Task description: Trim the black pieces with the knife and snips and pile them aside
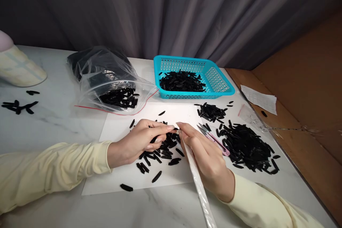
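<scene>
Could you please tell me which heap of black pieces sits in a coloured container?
The heap in the turquoise basket; the others lie in a clear bag, on the white paper or on the tabletop.

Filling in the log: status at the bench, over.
Left hand pinching small black piece. Right hand gripping white strip. Pink snips close beside right hand.
</scene>
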Demonstrator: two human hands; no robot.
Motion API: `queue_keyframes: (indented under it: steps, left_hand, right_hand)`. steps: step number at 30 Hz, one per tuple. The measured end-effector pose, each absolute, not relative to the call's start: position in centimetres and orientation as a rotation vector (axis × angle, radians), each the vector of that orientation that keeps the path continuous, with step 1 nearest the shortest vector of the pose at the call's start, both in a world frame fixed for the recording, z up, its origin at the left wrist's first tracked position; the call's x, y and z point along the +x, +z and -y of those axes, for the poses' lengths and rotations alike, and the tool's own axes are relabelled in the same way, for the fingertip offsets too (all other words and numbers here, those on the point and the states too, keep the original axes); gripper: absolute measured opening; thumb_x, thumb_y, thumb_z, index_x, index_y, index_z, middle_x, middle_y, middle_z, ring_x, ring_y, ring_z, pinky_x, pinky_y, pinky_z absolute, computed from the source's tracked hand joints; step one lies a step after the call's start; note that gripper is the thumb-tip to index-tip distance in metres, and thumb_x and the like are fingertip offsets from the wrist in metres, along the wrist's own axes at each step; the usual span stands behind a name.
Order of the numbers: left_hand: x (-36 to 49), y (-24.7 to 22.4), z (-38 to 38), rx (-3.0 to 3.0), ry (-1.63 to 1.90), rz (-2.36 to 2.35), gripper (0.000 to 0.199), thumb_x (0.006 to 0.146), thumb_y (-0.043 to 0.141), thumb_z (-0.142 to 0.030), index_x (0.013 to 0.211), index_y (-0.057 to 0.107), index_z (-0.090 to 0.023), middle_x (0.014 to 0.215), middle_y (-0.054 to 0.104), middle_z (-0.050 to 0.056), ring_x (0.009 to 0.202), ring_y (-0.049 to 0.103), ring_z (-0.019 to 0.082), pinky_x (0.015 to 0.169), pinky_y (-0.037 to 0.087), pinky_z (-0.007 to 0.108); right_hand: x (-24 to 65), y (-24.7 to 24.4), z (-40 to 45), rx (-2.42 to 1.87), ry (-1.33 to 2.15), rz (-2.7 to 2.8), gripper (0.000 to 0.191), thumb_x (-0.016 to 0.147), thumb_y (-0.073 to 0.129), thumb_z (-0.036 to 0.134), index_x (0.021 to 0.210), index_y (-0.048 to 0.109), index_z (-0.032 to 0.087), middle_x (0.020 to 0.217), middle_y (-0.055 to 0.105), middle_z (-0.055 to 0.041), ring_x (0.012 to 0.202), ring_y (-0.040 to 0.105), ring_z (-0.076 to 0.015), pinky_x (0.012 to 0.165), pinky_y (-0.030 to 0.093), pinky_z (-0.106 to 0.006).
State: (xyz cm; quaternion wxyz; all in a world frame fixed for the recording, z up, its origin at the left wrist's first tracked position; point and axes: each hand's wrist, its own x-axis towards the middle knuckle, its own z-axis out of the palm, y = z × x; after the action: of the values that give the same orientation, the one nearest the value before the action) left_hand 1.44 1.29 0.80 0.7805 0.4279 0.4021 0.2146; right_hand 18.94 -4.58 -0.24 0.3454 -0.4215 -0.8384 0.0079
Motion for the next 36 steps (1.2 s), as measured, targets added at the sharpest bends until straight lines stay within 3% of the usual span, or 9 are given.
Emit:
queue_keyframes:
  steps: [3, 6, 11, 16, 23, 36]
  left_hand:
    - [1.4, 0.9, -1.3, 0.923, 0.450, -0.877, 0.024, 0.081, 0.059, -0.034, 0.082, 0.062, -0.011, 0.051, 0.031, -0.008, 0.038, 0.021, 0.001, 0.039, 0.009, 0.020]
    - [1.3, 1.0, -1.3, 0.913, 0.443, -0.869, 0.024, 0.082, 0.059, -0.034, 0.084, 0.062, -0.011, 0.051, 0.031, -0.009, 0.038, 0.021, 0.000, 0.038, 0.009, 0.020]
    - [1.3, 0.9, -1.4, 0.900, 0.437, -0.861, 0.029, 0.082, 0.059, -0.031, 0.063, 0.047, -0.012, 0.051, 0.032, -0.008, 0.037, 0.021, 0.000, 0.038, 0.009, 0.020]
    - [1.2, 0.7, -1.4, 0.904, 0.441, -0.819, 0.027, 0.083, 0.058, -0.029, 0.064, 0.049, -0.012, 0.051, 0.033, -0.008, 0.037, 0.021, 0.000, 0.038, 0.009, 0.020]
    - [1.3, 0.7, -1.4, 0.882, 0.444, -0.809, 0.034, 0.083, 0.059, -0.029, 0.057, 0.043, -0.013, 0.049, 0.031, -0.008, 0.036, 0.021, 0.000, 0.038, 0.009, 0.021]
    - [1.3, 0.6, -1.4, 0.887, 0.451, -0.792, 0.031, 0.083, 0.059, -0.027, 0.059, 0.046, -0.012, 0.046, 0.031, -0.008, 0.036, 0.020, 0.000, 0.038, 0.009, 0.021]
  right_hand:
    - [19.2, 0.6, 4.1, -1.271, 0.239, 2.004, 0.013, 0.087, 0.048, 0.009, 0.085, 0.058, 0.018, 0.108, 0.067, -0.0116, 0.097, 0.065, -0.0223, 0.081, 0.055, -0.031]
    - [19.5, 2.7, 3.2, -1.534, 0.718, 1.685, 0.020, 0.083, 0.058, 0.020, 0.063, 0.056, 0.020, 0.093, 0.072, -0.0060, 0.086, 0.069, -0.0226, 0.073, 0.056, -0.030]
    - [20.0, 5.3, 2.0, -1.493, 1.300, 1.326, 0.025, 0.074, 0.068, 0.020, 0.053, 0.054, 0.021, 0.085, 0.073, -0.0032, 0.096, 0.066, -0.0220, 0.084, 0.053, -0.030]
    - [20.0, 5.0, 1.8, -1.470, 1.410, 1.289, 0.018, 0.072, 0.069, 0.022, 0.058, 0.060, 0.021, 0.088, 0.073, -0.0024, 0.092, 0.067, -0.0215, 0.083, 0.054, -0.032]
    - [20.1, 4.6, 1.8, -1.447, 1.436, 1.250, 0.018, 0.069, 0.073, 0.020, 0.056, 0.061, 0.018, 0.085, 0.073, -0.0041, 0.092, 0.067, -0.0215, 0.086, 0.051, -0.033]
    - [20.0, 4.4, 1.7, -1.416, 1.496, 1.206, 0.018, 0.069, 0.072, 0.015, 0.055, 0.060, 0.016, 0.085, 0.073, -0.0052, 0.090, 0.068, -0.0203, 0.083, 0.051, -0.029]
